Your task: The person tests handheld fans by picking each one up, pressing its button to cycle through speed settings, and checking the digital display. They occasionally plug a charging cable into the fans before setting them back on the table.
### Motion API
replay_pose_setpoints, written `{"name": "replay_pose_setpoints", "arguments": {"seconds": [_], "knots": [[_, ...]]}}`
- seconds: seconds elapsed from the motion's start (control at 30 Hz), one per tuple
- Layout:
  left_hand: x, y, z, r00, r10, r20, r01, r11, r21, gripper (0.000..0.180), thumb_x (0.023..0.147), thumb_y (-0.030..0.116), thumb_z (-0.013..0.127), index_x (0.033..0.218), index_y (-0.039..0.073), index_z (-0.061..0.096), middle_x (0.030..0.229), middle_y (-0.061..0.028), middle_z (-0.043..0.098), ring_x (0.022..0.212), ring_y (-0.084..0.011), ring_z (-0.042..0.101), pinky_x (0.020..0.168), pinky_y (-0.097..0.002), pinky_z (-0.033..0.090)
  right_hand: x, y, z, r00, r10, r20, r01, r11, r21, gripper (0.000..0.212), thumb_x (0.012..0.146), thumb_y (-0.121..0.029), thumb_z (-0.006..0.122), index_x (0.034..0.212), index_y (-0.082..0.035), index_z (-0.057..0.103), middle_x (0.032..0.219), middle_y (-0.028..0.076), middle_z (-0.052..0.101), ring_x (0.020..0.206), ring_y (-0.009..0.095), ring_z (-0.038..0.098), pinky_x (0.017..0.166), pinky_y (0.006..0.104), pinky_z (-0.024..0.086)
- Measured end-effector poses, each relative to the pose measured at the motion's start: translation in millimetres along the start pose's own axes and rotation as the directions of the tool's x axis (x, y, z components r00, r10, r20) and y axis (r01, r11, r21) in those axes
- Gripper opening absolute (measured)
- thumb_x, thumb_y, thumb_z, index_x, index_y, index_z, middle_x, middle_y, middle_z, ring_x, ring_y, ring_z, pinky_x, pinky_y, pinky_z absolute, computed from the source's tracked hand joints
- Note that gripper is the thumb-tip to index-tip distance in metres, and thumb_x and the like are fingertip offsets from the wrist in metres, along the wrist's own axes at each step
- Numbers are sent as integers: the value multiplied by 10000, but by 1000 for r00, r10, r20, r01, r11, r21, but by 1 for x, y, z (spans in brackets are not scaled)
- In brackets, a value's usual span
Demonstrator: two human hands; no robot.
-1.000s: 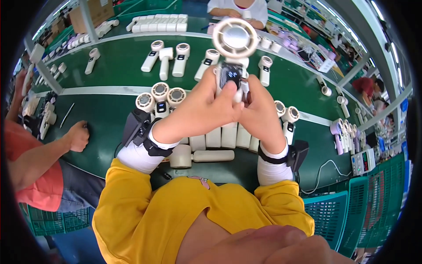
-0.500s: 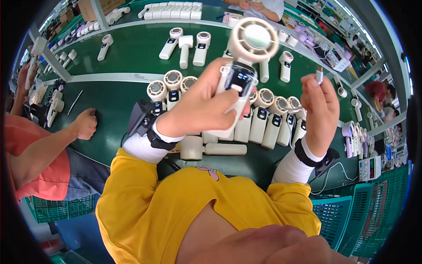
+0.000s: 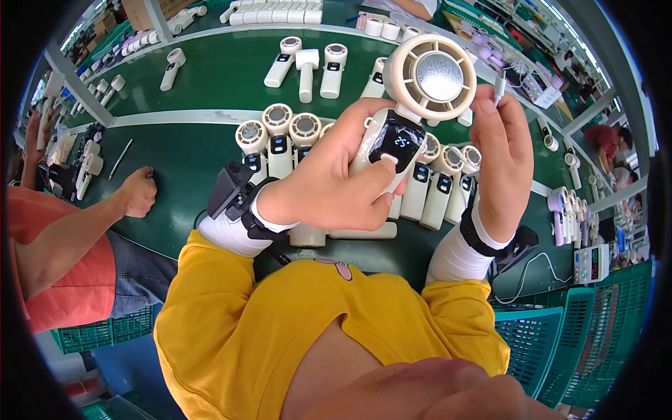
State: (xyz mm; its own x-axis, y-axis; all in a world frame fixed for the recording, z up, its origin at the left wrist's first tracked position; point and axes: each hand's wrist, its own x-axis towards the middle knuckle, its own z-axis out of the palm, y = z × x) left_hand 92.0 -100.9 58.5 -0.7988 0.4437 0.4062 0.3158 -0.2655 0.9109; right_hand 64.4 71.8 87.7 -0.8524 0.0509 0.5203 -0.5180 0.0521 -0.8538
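My left hand [image 3: 334, 178] is wrapped round a cream handheld fan [image 3: 428, 78], raised above the bench with its round head up and tilted to the right. The thumb lies on the button just below the dark screen, which is lit. To its right, the raised right hand [image 3: 505, 150] pinches a cable plug [image 3: 500, 85] between thumb and fingers, its tip upward and apart from the fan. Below and behind both hands, several similar fans [image 3: 439, 199] lie side by side with lit screens, partly hidden by my left hand. Another fan [image 3: 362, 232] lies crosswise nearest me.
More fans [image 3: 334, 70] lie across the green bench [image 3: 210, 84], beyond a pale divider strip [image 3: 189, 117]. At left a co-worker's closed hand [image 3: 138, 192] rests by a pen [image 3: 120, 159]. A small meter box [image 3: 591, 264] and green crates [image 3: 602, 329] stand at right.
The fan has moved right and a little lower, closer to the plug, and its screen reading has changed. My right hand has turned slightly and moved a little left.
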Motion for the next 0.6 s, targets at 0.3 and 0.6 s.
{"name": "replay_pose_setpoints", "arguments": {"seconds": [0.3, 0.6], "knots": [[-1, 2, -1, 989, -150, 17, 151, 976, -154, 505, 761, -7, 316, 1245, 28, 176, 971, -110, 505, 696, -152, 508, 580, -268, 398, 3, 9, 10, 963, -172, 209, 162, 985, 64, 347, 897, -297, 405, 1074, -4, 457, 828, -10, 501, 732, 39, 426, 633, 159, 340], [1, 2, -2, 983, -180, 40, 184, 973, -139, 482, 771, -5, 322, 1232, 27, 189, 952, -107, 501, 697, -154, 509, 581, -271, 401, 4, 11, 14, 973, -44, 229, 3, 984, 176, 430, 890, -366, 390, 1125, -9, 427, 822, -3, 510, 697, 35, 422, 590, 162, 334]]}}
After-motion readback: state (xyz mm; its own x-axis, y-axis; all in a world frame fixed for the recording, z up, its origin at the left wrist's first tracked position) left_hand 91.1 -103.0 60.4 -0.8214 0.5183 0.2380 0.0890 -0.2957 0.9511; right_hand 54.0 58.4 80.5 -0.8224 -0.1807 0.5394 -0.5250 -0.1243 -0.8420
